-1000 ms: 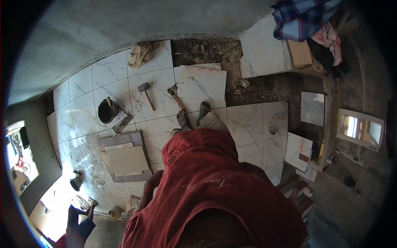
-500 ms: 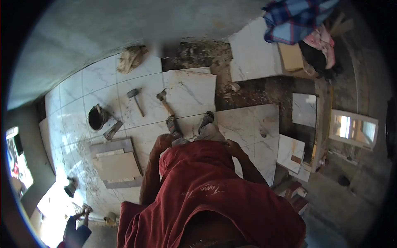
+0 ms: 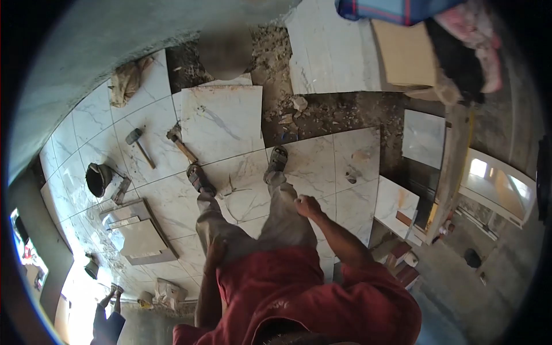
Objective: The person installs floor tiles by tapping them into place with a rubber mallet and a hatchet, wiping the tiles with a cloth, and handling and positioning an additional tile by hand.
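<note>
My right hand (image 3: 309, 206) is closed on the cloth of my grey trousers (image 3: 261, 215) beside the right knee. On the outer side of the left thigh my left hand (image 3: 216, 251) also grips the trousers, its fingers partly hidden. Both feet, in dark sandals (image 3: 278, 159), stand on marbled white floor tiles. In front of the left foot lies a hammer with a wooden handle (image 3: 183, 146). Further left is a mallet (image 3: 140, 146) with a dark head. A loose tile (image 3: 224, 119) rests ahead of my feet.
A black bucket (image 3: 99, 180) and a trowel (image 3: 121, 191) stand at the left, near stacked tile pieces (image 3: 141, 238). Rubble (image 3: 339, 109) fills an untiled strip ahead. A cardboard box (image 3: 402, 54) is at upper right. Another person (image 3: 108, 322) is at lower left.
The view has shifted, showing more of my legs. My right hand has moved from the hip to beside the knee; my left hand now lies on the thigh.
</note>
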Available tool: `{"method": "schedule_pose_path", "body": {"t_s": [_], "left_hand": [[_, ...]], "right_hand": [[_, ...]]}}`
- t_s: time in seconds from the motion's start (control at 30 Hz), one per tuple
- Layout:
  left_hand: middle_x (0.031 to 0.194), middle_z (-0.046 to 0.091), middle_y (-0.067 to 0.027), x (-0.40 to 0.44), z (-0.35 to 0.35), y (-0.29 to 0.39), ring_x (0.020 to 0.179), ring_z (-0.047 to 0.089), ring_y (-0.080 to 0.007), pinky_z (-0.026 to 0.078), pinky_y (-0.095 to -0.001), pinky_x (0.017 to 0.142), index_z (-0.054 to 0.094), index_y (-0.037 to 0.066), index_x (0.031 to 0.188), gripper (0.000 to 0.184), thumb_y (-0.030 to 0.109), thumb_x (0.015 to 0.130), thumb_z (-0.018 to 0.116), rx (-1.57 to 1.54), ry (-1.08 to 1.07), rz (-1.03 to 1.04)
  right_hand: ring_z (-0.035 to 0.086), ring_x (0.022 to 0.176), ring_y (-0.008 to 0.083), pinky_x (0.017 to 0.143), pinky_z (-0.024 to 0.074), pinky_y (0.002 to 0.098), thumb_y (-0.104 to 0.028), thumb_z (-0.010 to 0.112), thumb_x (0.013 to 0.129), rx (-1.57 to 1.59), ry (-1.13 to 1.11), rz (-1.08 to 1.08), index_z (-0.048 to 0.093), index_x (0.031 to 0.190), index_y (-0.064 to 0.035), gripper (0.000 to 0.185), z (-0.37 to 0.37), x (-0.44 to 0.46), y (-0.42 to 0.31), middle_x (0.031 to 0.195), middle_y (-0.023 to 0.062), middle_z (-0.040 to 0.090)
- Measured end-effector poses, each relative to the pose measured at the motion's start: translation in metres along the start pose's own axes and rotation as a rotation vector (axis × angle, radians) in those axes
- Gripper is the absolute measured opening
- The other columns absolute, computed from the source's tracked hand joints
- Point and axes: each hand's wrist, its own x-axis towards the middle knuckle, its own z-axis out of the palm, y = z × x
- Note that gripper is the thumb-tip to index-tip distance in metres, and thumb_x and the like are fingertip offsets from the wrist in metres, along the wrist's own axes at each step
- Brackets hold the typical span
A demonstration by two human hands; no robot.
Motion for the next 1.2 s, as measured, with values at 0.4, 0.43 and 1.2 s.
{"method": "schedule_pose_path", "body": {"t_s": [0.4, 0.43, 1.2], "left_hand": [[0.149, 0.021, -0.0257, 0.171, 0.075, 0.072, 0.136, 0.019, -0.0451, 0.020, -0.0521, 0.110, 0.032, 0.013, 0.143, 0.070, 0.038, 0.084, 0.059, 0.045, -0.196, -1.002], [0.148, 0.022, -0.0251, 0.182, 0.080, 0.070, 0.136, 0.019, -0.0444, 0.021, -0.0517, 0.110, 0.033, 0.013, 0.143, 0.069, 0.038, 0.084, 0.059, 0.042, -0.205, -1.025], [0.144, 0.035, -0.0145, 0.178, 0.059, 0.055, 0.135, 0.028, -0.0335, 0.024, -0.0481, 0.108, 0.053, 0.009, 0.127, 0.048, 0.026, 0.082, 0.058, 0.009, -0.177, -0.951]], "right_hand": [[0.050, 0.111, 0.0431, 0.089, 0.0446, 0.0512, -0.032, 0.071, 0.076, -0.160, 0.530, -0.085, 0.034, 0.136, -0.0056, 0.075, -0.055, 0.540, 0.125, 0.128, 0.0281, 0.044], [0.050, 0.110, 0.0444, 0.088, 0.0449, 0.0520, -0.035, 0.073, 0.074, -0.161, 0.557, -0.090, 0.035, 0.136, -0.0071, 0.078, -0.061, 0.571, 0.126, 0.130, 0.0288, 0.041], [0.056, 0.098, 0.0196, 0.084, 0.0477, 0.0363, -0.024, 0.047, 0.094, 1.150, 1.037, -0.055, 0.050, 0.124, -0.0062, 0.034, -0.286, 0.364, 0.367, 0.109, 0.0087, 0.059]]}}
